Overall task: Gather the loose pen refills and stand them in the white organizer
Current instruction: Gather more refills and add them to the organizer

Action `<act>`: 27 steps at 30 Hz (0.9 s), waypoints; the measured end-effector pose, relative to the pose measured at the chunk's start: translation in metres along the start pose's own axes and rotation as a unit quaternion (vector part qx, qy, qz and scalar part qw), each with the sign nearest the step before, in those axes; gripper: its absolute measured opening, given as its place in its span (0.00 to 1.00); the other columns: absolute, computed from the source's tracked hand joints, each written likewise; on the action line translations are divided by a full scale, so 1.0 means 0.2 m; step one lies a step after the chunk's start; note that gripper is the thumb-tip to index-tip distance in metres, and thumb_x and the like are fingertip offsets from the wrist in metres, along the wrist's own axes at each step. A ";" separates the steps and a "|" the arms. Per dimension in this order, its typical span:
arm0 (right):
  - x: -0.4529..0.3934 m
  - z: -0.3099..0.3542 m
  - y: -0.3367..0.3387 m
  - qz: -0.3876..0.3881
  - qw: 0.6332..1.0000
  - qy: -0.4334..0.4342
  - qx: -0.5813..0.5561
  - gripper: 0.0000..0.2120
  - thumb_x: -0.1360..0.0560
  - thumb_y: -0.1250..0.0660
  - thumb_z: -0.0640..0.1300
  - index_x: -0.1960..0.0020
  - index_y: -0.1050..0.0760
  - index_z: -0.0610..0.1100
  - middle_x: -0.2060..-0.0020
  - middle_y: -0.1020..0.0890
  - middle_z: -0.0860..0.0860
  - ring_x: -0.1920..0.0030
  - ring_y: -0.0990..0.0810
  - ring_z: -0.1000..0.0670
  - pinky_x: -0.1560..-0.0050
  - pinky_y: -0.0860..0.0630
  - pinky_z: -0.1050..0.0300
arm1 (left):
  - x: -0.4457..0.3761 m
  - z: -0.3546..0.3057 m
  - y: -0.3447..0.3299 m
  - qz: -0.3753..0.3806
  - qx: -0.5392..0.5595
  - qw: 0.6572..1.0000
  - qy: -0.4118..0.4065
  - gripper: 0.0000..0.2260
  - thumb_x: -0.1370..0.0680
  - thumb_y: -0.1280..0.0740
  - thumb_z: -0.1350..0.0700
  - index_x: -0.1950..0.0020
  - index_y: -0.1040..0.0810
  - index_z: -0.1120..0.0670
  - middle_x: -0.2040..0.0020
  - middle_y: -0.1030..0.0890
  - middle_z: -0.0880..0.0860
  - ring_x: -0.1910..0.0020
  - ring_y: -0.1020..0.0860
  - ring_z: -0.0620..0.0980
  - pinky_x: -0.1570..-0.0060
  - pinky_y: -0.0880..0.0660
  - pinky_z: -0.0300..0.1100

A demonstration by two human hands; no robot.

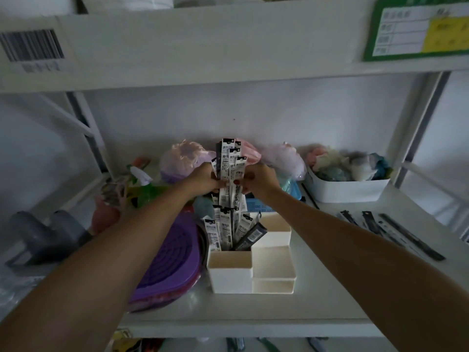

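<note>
I've got left hand [203, 177] and right hand [258, 180] clenched on the refill bundle [229, 166]; square it up, lower straight into the organizer's [229, 273] rear-left slot

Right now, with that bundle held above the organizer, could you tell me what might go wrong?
1. The refill bundle is pinched between the left hand and right hand; its packets fan unevenly, so one could slip out.
2. The back compartment of the white organizer already holds leaning refills, so lowering more may snag them.
3. Loose refills remain on the shelf to the right.
</note>
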State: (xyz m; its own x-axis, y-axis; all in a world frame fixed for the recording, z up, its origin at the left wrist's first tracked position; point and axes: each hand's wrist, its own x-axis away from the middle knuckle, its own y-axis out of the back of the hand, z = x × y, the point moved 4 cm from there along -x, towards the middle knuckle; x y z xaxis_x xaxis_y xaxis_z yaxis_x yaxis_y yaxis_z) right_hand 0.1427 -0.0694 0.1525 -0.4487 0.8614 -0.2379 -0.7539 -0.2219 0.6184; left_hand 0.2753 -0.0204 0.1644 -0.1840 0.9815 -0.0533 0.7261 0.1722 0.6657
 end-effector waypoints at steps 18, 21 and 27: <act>-0.04 -0.03 -0.05 0.030 0.999 -0.030 0.011 0.12 0.28 0.32 0.38 0.45 0.22 0.36 0.52 0.16 0.39 0.62 0.18 0.48 0.51 0.19 0.56 | -0.04 0.13 -0.03 0.035 0.025 0.999 0.014 0.19 0.27 0.31 0.64 0.37 0.27 0.65 0.39 0.22 0.63 0.39 0.24 0.58 0.40 0.26 0.47; 0.02 -0.11 -0.11 0.060 0.996 -0.039 0.049 0.12 0.27 0.32 0.39 0.44 0.22 0.37 0.50 0.16 0.41 0.54 0.17 0.45 0.49 0.20 0.56 | -0.01 0.19 -0.12 0.073 0.007 0.996 0.042 0.21 0.28 0.31 0.65 0.36 0.28 0.63 0.37 0.23 0.62 0.37 0.25 0.58 0.39 0.26 0.45; 0.08 -0.24 -0.16 0.079 0.993 -0.053 0.064 0.12 0.26 0.34 0.44 0.45 0.22 0.40 0.49 0.16 0.42 0.51 0.17 0.43 0.51 0.19 0.50 | 0.00 0.26 -0.21 0.084 -0.021 0.992 0.097 0.25 0.30 0.28 0.52 0.35 0.29 0.54 0.38 0.22 0.52 0.39 0.24 0.54 0.36 0.28 0.48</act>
State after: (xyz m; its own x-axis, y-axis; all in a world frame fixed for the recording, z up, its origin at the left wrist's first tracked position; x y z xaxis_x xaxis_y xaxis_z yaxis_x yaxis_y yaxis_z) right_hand 0.1368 -0.0696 0.0928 -0.4988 0.8650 -0.0547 -0.6078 -0.3041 0.7335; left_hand 0.2804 -0.0238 0.0980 -0.1885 0.9610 0.2026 0.7302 -0.0007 0.6832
